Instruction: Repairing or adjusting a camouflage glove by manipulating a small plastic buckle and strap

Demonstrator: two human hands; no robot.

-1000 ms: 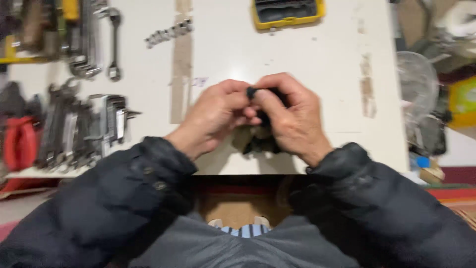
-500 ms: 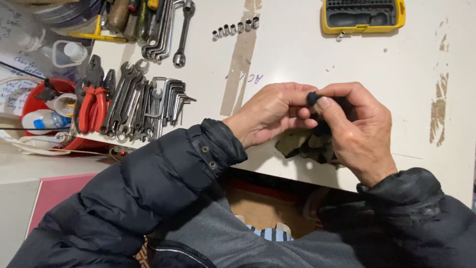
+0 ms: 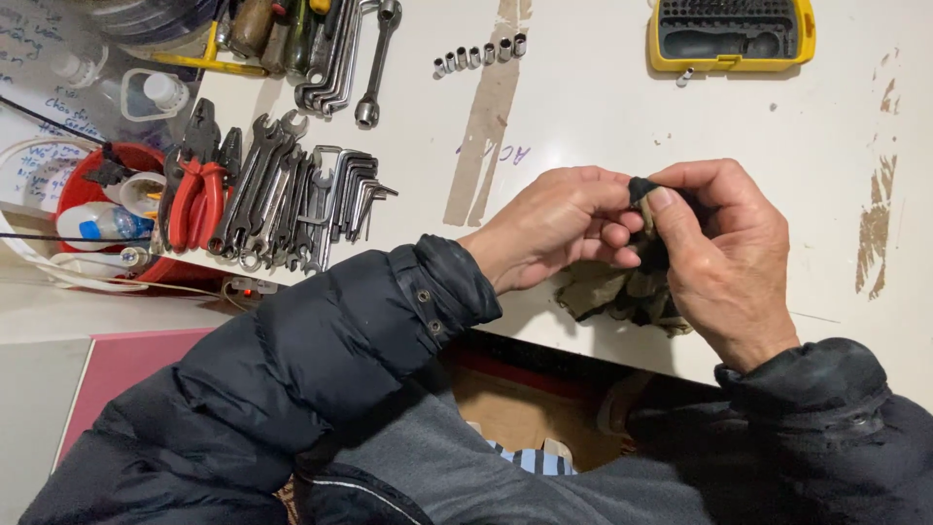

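Observation:
My left hand [image 3: 559,228] and my right hand [image 3: 724,258] meet over the near edge of a white worktable [image 3: 603,107]. Both pinch a small black object [image 3: 639,189] between thumbs and fingertips; most of it is hidden by my fingers. Under my hands lies a crumpled dark, dirty rag [image 3: 622,292]. Both arms wear black padded jacket sleeves.
Left of my hands lie several wrenches and hex keys [image 3: 292,199], red-handled pliers [image 3: 190,194] and a red tub [image 3: 97,209]. A row of small sockets [image 3: 479,53] and a yellow bit case [image 3: 731,34] sit at the far side. Brown tape streaks [image 3: 486,126] mark the table.
The view has swung left and down, so my hands now sit right of centre and more of the tools show. My hands keep the same pinch on the small black object.

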